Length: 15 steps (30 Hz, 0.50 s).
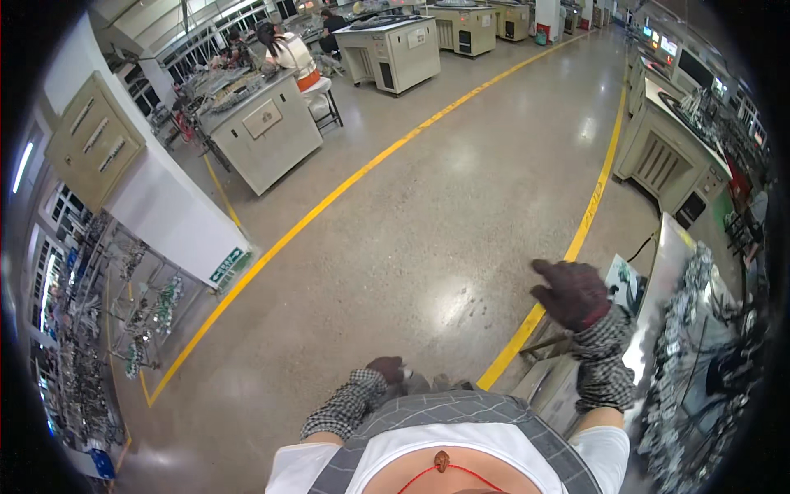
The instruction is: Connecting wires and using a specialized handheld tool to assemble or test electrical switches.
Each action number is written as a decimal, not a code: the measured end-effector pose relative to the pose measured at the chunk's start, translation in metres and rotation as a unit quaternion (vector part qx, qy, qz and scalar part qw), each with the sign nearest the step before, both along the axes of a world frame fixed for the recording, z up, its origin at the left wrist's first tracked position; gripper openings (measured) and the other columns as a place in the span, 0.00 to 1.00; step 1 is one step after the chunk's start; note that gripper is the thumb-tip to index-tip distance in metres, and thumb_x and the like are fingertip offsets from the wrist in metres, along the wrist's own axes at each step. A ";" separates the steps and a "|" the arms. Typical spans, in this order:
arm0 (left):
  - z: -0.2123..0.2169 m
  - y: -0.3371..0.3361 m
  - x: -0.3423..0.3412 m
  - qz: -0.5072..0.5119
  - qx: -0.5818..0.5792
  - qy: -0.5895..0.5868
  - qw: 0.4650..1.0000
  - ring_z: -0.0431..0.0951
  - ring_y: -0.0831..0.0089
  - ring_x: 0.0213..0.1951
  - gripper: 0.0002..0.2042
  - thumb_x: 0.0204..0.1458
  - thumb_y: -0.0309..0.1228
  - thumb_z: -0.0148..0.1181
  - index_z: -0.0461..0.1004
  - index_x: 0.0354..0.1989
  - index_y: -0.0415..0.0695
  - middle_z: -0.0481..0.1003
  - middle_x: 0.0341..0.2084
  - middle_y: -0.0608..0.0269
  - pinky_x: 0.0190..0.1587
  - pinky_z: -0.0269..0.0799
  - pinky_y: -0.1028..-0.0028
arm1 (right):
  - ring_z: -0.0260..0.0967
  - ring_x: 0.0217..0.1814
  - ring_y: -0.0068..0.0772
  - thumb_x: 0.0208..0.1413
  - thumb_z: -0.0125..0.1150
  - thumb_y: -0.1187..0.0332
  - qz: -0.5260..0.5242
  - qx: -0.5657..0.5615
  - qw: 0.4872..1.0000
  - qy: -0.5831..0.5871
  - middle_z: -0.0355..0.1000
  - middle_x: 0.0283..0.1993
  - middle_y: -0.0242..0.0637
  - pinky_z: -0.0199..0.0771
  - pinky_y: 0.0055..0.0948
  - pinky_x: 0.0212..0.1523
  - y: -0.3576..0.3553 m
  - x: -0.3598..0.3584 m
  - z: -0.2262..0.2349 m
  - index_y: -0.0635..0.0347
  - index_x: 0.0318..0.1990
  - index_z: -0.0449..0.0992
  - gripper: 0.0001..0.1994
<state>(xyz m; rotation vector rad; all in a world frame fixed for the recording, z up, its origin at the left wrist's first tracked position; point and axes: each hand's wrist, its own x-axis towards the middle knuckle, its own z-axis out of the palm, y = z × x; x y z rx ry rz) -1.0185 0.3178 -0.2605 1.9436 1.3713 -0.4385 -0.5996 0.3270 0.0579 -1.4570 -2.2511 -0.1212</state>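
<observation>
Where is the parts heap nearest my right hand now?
In the head view, the parts heap lies on the workbench at lower right, right of your right hand and its checked sleeve.

Hands: two, left hand [383,368] and right hand [573,294]. Checked sleeves [606,354]: two. Pendant [442,462], bottom: one. Long yellow floor lines [362,171], mid-frame: two. Pale surfaces [280,146], upper left to top: at least four. People [294,56], upper left: at least two.

We read no words: green sign [226,266] on white pillar [183,210], nine o'clock; label strips [92,133] on beige box [92,177], ten o'clock.
</observation>
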 end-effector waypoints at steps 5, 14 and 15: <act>0.000 0.084 0.026 0.014 -0.061 -0.007 0.998 0.76 0.52 0.52 0.23 0.52 0.46 0.56 0.75 0.53 0.46 0.76 0.50 0.50 0.54 0.71 0.58 | 0.76 0.35 0.47 0.54 0.61 0.54 0.135 -0.178 0.972 -0.077 0.77 0.33 0.43 0.75 0.46 0.36 0.129 -0.075 -0.022 0.51 0.55 0.72 0.23; 0.006 0.404 0.094 -0.129 0.037 -0.122 0.983 0.78 0.51 0.47 0.20 0.50 0.46 0.59 0.78 0.46 0.48 0.79 0.43 0.50 0.51 0.73 0.57 | 0.76 0.42 0.52 0.56 0.58 0.51 -0.105 -0.273 0.956 -0.025 0.77 0.39 0.46 0.75 0.50 0.42 0.341 0.001 -0.063 0.50 0.56 0.72 0.23; 0.011 0.437 0.118 -0.129 0.015 -0.085 0.988 0.78 0.51 0.47 0.21 0.50 0.47 0.59 0.78 0.47 0.47 0.79 0.43 0.49 0.52 0.72 0.57 | 0.76 0.42 0.52 0.56 0.58 0.51 -0.170 -0.286 0.943 0.002 0.77 0.39 0.46 0.75 0.50 0.42 0.345 0.033 -0.073 0.50 0.56 0.72 0.23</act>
